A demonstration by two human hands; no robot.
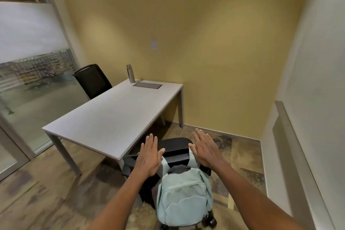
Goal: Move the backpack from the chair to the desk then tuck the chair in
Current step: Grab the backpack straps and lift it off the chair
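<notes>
Backpack (183,195): pale green, hanging on the back of the black chair (175,148), upright, long axis vertical, straps up over the chair top, front pocket facing me. Chair: at the near right corner of the desk (112,115), facing it, not tucked in. My left hand (150,157): flat, fingers spread, gripping nothing, above the left strap. My right hand (205,148): likewise flat and empty, above the right strap. Bottle (130,73): upright at the desk's far edge. Second chair (92,80): beyond the desk.
</notes>
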